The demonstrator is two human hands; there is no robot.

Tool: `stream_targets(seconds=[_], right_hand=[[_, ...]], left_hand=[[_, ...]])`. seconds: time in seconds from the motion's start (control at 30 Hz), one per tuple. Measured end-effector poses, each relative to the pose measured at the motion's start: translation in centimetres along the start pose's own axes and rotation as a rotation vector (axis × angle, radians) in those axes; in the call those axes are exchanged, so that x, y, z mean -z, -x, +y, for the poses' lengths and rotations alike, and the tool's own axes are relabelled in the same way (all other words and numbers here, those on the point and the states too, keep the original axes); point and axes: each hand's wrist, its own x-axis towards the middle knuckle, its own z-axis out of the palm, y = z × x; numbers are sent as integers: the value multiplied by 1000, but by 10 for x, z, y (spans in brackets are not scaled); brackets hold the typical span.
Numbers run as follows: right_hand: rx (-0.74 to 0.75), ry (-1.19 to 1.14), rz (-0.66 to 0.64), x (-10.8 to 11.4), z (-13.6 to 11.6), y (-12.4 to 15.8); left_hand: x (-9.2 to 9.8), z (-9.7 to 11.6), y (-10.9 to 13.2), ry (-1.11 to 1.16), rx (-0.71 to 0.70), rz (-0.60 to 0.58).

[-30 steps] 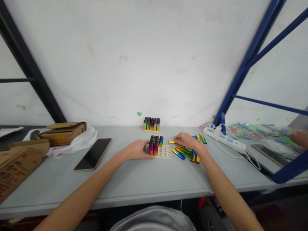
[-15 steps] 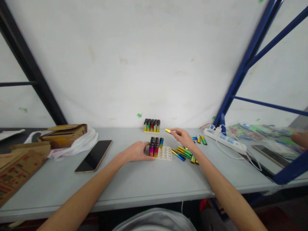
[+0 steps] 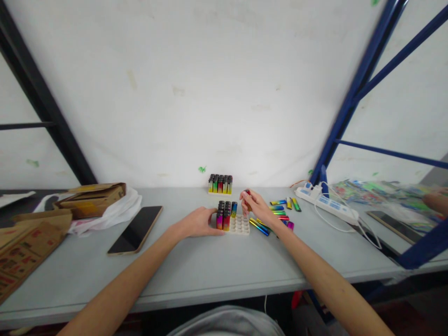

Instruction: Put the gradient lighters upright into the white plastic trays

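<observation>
A white tray [image 3: 241,226] with round holes stands on the table, its left side filled with upright lighters [image 3: 224,217] with dark tops. One blue lighter [image 3: 234,209] stands in the row beside them. My left hand [image 3: 201,221] grips the tray's left end, thumb in front and fingers behind. Just above the tray's right back part, my right hand [image 3: 255,205] is closed on a lighter [image 3: 248,192], mostly covered by the fingers. Loose shiny lighters [image 3: 259,227] lie right of the tray, some hidden under my right forearm.
Against the wall stands a second tray of lighters [image 3: 220,185]. To the left lie a phone [image 3: 136,230], a white plastic bag [image 3: 130,205] and cardboard boxes [image 3: 94,199]. A power strip [image 3: 329,204] with cables sits at right, near a blue metal post [image 3: 345,109]. Another person's hand [image 3: 436,203] shows at far right.
My right hand has moved left and nearer the tray, turning the lighter from lying flat toward upright. My left hand keeps its hold on the tray.
</observation>
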Motion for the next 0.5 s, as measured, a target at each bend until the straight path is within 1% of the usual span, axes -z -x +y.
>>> stream_targets(seconds=[0.1,0.17,0.27,0.33,0.4,0.5], right_hand=[[-69,-16,35,-7,1,0],[-45,74,101,-10,2,1],[21,276,198,-15,1,1],[13,382,246,-18,1,2],[-16,438,293,-20,2,2],[-23,450,345,-20,4,1]], left_hand=[[-1,-1,0,-2,-1,5],[-2,-2,0,-4,-4,12],[-2,-2,0,-11,2,19],[-2,-2,0,-13,4,20],[-2,-1,0,-16,5,16],[-1,-1,0,-18,14,6]])
